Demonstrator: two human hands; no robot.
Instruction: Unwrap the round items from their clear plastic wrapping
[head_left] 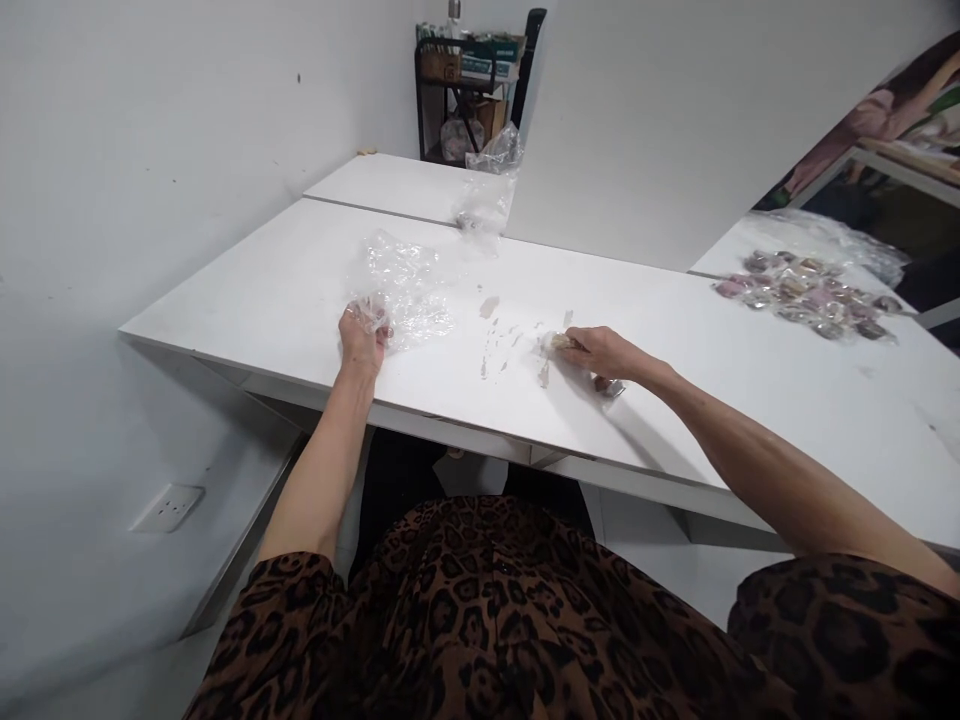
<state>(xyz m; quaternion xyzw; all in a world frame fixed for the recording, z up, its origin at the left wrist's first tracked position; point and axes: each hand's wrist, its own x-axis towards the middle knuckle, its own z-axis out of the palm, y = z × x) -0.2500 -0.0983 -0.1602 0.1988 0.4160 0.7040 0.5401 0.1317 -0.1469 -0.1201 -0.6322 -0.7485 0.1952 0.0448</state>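
Observation:
My left hand (364, 335) is closed round the near-left edge of a crumpled clear plastic bag (409, 275) on the white table. My right hand (600, 352) rests low over the tabletop with its fingers together on a small pale piece wrapped in clear plastic (553, 343); its exact kind is hard to make out. Just under that hand lies a small brownish packet with a shiny wrapper (612, 388). Greyish worn patches (491, 307) mark the tabletop between my hands.
A group of small clear-wrapped packets (814, 293) lies on the right of the table (255, 290). More clear plastic (484, 205) is by the white partition (615, 130). Behind stands a black cart (420, 95) with boxes. At upper right, part of another person (885, 115) shows.

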